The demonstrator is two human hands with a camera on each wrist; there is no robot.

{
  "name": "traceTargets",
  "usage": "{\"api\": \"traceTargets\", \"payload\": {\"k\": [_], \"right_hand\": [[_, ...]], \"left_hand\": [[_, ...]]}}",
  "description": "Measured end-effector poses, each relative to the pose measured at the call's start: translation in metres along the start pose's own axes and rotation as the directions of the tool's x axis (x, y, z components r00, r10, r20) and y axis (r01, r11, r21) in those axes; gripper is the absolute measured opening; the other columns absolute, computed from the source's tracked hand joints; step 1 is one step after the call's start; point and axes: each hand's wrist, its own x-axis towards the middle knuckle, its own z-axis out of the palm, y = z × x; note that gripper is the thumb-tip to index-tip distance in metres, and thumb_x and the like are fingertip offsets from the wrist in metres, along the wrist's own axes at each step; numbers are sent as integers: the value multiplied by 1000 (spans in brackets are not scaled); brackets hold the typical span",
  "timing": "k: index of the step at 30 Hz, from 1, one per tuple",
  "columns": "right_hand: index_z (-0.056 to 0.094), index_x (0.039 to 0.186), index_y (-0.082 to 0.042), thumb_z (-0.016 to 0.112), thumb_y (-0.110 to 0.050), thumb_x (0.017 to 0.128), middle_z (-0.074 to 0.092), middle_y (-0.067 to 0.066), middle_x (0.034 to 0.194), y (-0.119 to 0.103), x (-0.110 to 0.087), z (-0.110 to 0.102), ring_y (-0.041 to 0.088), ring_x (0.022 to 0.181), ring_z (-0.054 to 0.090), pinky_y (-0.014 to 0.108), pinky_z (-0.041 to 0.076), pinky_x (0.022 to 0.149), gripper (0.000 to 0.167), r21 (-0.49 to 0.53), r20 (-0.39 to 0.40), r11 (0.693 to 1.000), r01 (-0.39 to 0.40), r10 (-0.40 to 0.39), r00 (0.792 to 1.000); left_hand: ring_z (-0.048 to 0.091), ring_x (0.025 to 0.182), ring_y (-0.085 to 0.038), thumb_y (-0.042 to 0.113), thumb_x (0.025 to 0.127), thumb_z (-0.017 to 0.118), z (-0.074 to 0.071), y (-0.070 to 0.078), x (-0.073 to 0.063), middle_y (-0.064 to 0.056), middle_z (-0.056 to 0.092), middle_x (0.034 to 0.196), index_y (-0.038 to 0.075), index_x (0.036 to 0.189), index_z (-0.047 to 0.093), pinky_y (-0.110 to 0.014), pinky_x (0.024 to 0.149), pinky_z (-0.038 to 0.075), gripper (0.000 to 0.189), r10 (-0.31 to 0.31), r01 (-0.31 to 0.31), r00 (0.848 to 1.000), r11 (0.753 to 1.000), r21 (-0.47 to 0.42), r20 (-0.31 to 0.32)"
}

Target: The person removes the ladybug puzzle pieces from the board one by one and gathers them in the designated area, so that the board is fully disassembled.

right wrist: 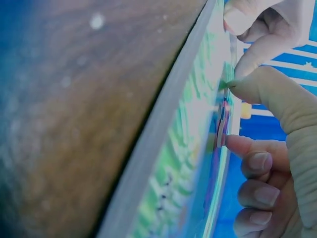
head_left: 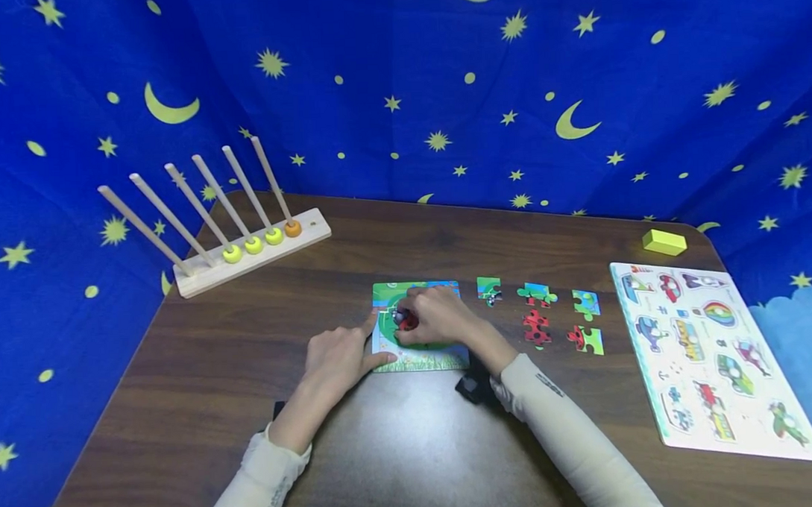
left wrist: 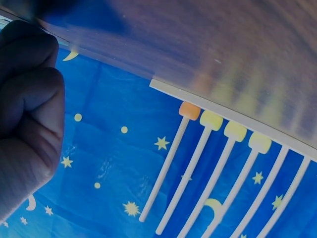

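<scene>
A small jigsaw puzzle board (head_left: 423,362) with a green printed scene lies on the table in the head view. My left hand (head_left: 336,357) holds it at its left side, thumb on the front left part and index finger near the left edge. Over the board's middle, my right hand (head_left: 442,312) pinches a red and dark puzzle piece (head_left: 403,318) between thumb and index finger. The right wrist view shows this piece (right wrist: 221,124) thin and edge-on, close over the board. In the left wrist view the left hand's (left wrist: 29,109) other fingers are curled.
Several loose puzzle pieces (head_left: 536,329) lie right of the board. A wooden peg stand (head_left: 245,260) with yellow and orange beads stands back left. A white picture board (head_left: 705,355) lies at the right, with a yellow block (head_left: 664,242) behind it. A starry blue curtain (head_left: 400,97) hangs behind.
</scene>
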Motion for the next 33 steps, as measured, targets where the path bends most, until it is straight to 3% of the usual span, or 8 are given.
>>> {"api": "traceTargets", "payload": {"k": [8, 18, 27, 33], "right_hand": [[75, 97, -14, 74, -40, 78, 58, -6, 78, 5, -5, -3, 4, 60, 45, 20, 34, 52, 32, 38, 28, 999, -35, 34, 999], [77, 106, -11, 78, -40, 78, 56, -6, 74, 12, -29, -20, 4, 57, 40, 19, 28, 49, 40, 29, 18, 998, -47, 47, 999], [76, 106, -8, 80, -37, 78, 68, 5, 92, 31, -66, -37, 4, 50, 26, 22, 19, 46, 41, 14, 29, 988, -157, 156, 987], [74, 113, -9, 80, -36, 78, 68, 5, 98, 40, -86, -44, 6, 54, 34, 23, 24, 48, 45, 19, 46, 972, -234, 233, 971]], "left_hand": [[37, 50, -16, 70, 81, 64, 1, 1, 1, -2, 47, 52, 25, 154, 37, -32, 45, 33, 90, -2, 2, 1000, 1000, 3, 8], [38, 51, -16, 71, 80, 64, 1, 0, 1, -3, 46, 53, 26, 153, 39, -33, 45, 34, 89, -2, 2, 1000, 1000, -5, 10], [32, 49, -14, 69, 81, 65, 3, 0, 0, -1, 42, 50, 23, 153, 39, -31, 43, 30, 89, 22, -22, 1000, 1000, -4, -13], [31, 49, -14, 69, 81, 65, 2, 1, 0, -1, 41, 50, 23, 153, 39, -32, 43, 31, 89, 22, -22, 1000, 1000, -6, -13]]}}
